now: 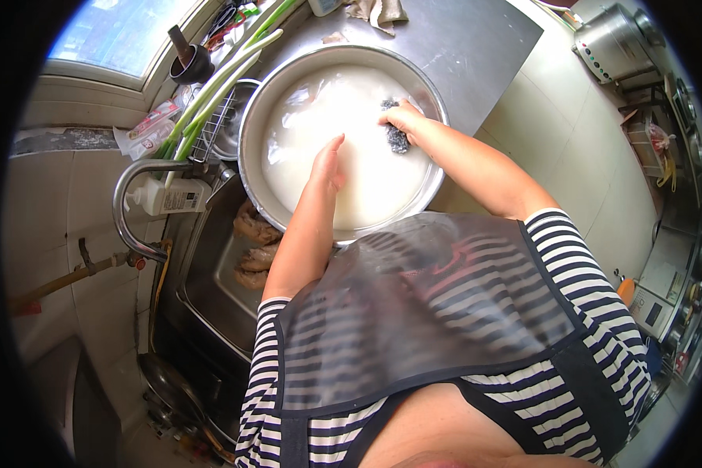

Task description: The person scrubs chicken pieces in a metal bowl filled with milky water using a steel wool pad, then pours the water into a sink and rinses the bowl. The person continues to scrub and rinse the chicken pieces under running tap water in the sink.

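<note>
A large round metal basin (251, 111) stands before me, filled with cloudy whitish water (351, 181). My right hand (408, 120) grips a dark steel wool scourer (398, 139) over the right part of the basin, just inside the rim. Partly sunk in the water near the middle is my left hand (329, 167); part of it shows above the surface, while its other fingers are hidden below. Whether that hand holds anything cannot be seen. Glare whitens much of the water, and the basin's bottom is not visible.
Left of the basin is a sink (225, 292) with pale brown pieces of what looks like meat (257, 257). A curved faucet (123, 205), a white pump bottle (175, 196), green onions (210, 99) and a mortar (192, 64) stand nearby. A cloth (380, 14) lies on the metal counter (474, 52).
</note>
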Motion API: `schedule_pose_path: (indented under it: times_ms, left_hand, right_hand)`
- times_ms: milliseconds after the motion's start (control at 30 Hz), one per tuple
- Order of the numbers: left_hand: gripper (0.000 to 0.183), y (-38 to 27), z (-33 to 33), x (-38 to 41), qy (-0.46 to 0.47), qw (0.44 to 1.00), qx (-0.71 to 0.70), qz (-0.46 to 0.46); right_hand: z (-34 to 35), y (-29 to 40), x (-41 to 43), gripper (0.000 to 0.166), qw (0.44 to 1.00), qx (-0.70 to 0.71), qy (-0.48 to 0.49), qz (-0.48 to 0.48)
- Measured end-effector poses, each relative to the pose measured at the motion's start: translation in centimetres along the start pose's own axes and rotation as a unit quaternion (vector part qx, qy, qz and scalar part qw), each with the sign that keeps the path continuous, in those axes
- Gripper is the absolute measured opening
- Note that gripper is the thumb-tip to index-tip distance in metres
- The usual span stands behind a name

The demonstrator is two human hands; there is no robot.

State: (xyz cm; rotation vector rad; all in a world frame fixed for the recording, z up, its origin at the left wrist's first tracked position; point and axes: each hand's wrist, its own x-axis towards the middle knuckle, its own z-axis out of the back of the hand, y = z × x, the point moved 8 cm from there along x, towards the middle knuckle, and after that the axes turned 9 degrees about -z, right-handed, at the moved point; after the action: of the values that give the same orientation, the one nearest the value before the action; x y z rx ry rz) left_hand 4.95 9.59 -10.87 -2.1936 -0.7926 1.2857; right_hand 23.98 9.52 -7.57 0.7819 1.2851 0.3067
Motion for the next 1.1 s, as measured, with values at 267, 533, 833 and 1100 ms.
schedule_pose_path:
  times_ms: [267, 533, 833, 1100]
  left_hand:
    - [0.051, -2.6, 1.0, -0.4, -0.023, 0.997, 0.054, -0.054]
    - [0.026, -4.5, 0.7, -1.2, 0.005, 0.98, 0.115, -0.165]
    - [0.024, -4.7, 1.3, -0.9, 0.03, 0.979, 0.171, -0.105]
    - [0.042, -1.7, 2.0, 1.4, 0.0, 0.996, -0.002, -0.085]
  right_hand:
    - [-4.1, -1.3, -2.1, 0.021, 0.97, 0.007, 0.223, -0.097]
    - [-5.2, 0.3, -4.5, 0.033, 0.967, 0.064, 0.245, -0.015]
    - [-5.1, -0.4, -4.1, 0.038, 0.963, 0.085, 0.249, -0.061]
    - [-6.4, -2.3, -5.5, 0.035, 0.956, 0.081, 0.272, -0.071]
